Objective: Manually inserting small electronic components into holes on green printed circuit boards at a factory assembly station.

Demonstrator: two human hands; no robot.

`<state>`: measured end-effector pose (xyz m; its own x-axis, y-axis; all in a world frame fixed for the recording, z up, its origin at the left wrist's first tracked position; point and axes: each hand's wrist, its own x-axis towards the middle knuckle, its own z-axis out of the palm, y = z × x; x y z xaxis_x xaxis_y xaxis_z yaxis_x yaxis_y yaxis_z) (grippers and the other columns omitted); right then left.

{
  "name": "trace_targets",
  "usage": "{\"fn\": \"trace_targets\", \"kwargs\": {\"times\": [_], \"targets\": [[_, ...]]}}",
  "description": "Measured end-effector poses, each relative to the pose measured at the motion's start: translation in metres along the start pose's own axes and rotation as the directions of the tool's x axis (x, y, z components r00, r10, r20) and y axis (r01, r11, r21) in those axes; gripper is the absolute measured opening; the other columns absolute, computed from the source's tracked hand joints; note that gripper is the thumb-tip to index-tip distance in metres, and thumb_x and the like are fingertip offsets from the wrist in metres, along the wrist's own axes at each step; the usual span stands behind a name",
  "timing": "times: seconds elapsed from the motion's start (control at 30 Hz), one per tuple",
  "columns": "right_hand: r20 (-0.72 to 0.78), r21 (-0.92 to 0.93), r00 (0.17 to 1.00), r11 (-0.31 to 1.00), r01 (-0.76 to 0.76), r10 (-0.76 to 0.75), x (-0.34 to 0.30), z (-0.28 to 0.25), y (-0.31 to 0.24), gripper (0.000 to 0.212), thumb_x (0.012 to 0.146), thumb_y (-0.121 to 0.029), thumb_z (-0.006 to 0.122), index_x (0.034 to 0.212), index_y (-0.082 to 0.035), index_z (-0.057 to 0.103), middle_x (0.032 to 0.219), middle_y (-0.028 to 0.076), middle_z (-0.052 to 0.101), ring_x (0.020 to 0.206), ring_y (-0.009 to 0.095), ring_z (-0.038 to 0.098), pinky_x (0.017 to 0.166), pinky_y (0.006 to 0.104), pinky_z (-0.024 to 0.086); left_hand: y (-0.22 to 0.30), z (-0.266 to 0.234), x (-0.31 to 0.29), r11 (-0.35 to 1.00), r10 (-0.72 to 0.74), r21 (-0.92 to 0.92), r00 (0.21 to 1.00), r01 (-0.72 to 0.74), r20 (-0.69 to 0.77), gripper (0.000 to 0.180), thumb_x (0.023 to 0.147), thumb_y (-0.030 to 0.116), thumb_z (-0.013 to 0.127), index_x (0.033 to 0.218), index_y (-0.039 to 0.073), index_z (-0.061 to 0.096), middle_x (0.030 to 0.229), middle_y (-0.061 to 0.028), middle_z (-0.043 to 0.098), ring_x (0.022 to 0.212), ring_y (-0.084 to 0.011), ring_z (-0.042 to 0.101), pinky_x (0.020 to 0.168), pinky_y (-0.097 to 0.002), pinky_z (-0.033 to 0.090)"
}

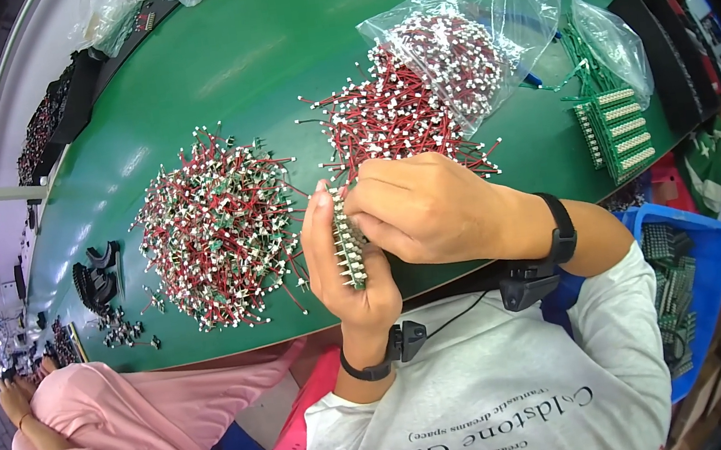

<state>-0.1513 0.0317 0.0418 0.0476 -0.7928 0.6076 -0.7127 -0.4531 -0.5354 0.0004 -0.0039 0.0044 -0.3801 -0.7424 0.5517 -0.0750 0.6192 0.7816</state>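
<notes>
My left hand (361, 304) is closed around a narrow green circuit board panel (348, 249) with a row of white connectors along it, held upright above the table's near edge. My right hand (441, 208) presses in from the right, its fingers curled and pinched at the panel's upper part. Whatever lies between those fingertips is hidden. Left of my hands lies a heap of small boards with red wires and white plugs (217, 229). Just beyond them spreads a pile of red wire leads with white plugs (391, 109), partly under a clear plastic bag (497, 19).
Green panels (627, 134) are stacked at the right, beside a black box (663, 53). A blue bin (706, 290) of boards stands below the table's right end. Black curved parts (95, 280) lie at the left. A person in pink (123, 416) sits close on my left.
</notes>
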Motion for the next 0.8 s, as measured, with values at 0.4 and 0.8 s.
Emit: {"fn": "trace_targets", "kwargs": {"times": [0.4, 0.8], "targets": [[-0.118, -0.019, 0.992, 0.999, -0.044, 0.041, 0.001, 0.010, 0.004, 0.018, 0.072, -0.001, 0.076, 0.082, -0.003, 0.060, 0.074, 0.008, 0.059, 0.060, 0.025, 0.060, 0.051, 0.0353, 0.048, -0.003, -0.003, 0.002, 1.000, 0.005, 0.009, 0.999, -0.005, 0.033, 0.064, 0.073, -0.007, 0.048, 0.137, -0.009, 0.046, 0.138, -0.0322, 0.049, 0.128, -0.0435, 0.051, 0.105, -0.0453, 0.043], [0.144, -0.257, 0.974, 0.958, -0.132, 0.173, -0.001, 0.009, 0.031, 0.019, 0.076, -0.010, 0.073, 0.095, -0.010, 0.069, 0.088, 0.006, 0.055, 0.088, 0.025, 0.058, 0.068, 0.0359, 0.051, -0.001, -0.023, 0.014, 0.836, -0.390, -0.493, 0.893, 0.242, -0.223, 0.073, 0.072, -0.010, 0.044, 0.144, -0.009, 0.034, 0.133, -0.0278, 0.052, 0.115, -0.0297, 0.059, 0.097, -0.0374, 0.049]]}}
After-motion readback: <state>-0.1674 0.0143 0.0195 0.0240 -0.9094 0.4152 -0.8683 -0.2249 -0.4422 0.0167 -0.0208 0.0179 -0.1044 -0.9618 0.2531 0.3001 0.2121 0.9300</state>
